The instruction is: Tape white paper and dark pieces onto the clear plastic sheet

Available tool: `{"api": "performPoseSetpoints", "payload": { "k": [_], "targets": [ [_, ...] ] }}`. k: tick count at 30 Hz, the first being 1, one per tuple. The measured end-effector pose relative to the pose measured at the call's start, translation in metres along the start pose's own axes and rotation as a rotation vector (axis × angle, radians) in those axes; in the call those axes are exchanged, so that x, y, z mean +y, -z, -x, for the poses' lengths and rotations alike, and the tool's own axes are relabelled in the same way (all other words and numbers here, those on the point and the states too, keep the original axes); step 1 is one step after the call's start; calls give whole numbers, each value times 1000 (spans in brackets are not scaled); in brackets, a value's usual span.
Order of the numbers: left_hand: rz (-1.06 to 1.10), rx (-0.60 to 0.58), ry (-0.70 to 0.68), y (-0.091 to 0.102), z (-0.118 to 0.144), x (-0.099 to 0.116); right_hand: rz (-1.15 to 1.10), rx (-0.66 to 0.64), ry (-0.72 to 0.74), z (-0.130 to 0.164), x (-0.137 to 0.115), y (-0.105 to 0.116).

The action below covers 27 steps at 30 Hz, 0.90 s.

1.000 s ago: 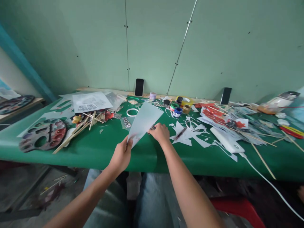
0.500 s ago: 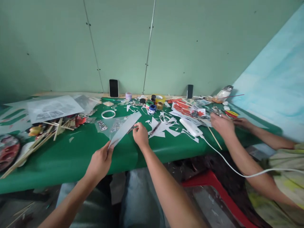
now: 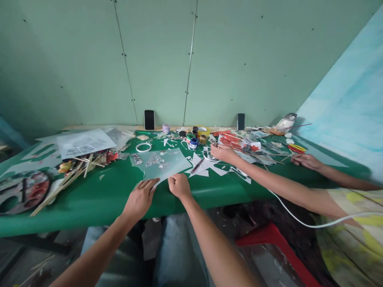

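1. The pale sheet [image 3: 167, 162] lies flat on the green table [image 3: 113, 191], its near corner just ahead of both sets of fingers, close to the table's front edge.
2. The left hand [image 3: 140, 199] rests palm down with fingers spread flat, the fingertips touching the sheet's near edge; it grips nothing.
3. The right hand [image 3: 178, 185] sits just beside the left, fingers curled under; whether they pinch the sheet's corner cannot be told.
4. No writing can be read: the printed sheet [image 3: 85, 142], far left of the fingers, carries grey print too small to make out, and the paint jars [image 3: 194, 140] beyond the fingers show no legible label.
5. Left of the fingers a strip of bare green cloth runs along the front edge, reaching as far as the wooden sticks [image 3: 64, 181] and the paint palette [image 3: 22, 191].
6. Right of the fingers lie white paper scraps [image 3: 209, 165], and another person's hand [image 3: 223, 152] reaches in over them; that person's other hand [image 3: 306, 160] rests farther right.
7. Two phones [image 3: 149, 119] lean against the wall, well beyond the fingers.
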<state>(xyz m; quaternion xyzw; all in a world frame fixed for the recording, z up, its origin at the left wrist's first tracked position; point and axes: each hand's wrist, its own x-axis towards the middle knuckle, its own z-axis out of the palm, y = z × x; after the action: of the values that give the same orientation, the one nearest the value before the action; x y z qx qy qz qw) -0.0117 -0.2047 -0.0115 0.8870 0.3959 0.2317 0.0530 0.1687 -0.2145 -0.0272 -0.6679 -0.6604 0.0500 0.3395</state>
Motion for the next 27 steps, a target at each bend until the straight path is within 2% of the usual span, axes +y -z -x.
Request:
{"api": "performPoseSetpoints", "payload": {
  "k": [9,12,15,19,21,23,25,27],
  "targets": [
    [-27,5,-40,-3,-1,-2,-145,86,47,16,-1,2],
    [-44,-5,-66,-5,-1,-7,-201,197,26,20,5,8],
    [-51,-6,-87,-9,1,-12,-224,407,22,14,22,33],
    [-63,-4,-96,-14,5,-13,62,516,-68,-14,55,91],
    [-70,-22,-109,-13,5,-13,229,462,-102,-31,74,117],
    [-64,-61,-135,-11,5,-13,386,347,-195,-47,92,134],
    [-55,-103,-158,-8,5,-14,479,191,-279,-59,109,141],
    [-57,-119,-162,-7,5,-14,512,77,-301,-68,121,142]
  ]
}}
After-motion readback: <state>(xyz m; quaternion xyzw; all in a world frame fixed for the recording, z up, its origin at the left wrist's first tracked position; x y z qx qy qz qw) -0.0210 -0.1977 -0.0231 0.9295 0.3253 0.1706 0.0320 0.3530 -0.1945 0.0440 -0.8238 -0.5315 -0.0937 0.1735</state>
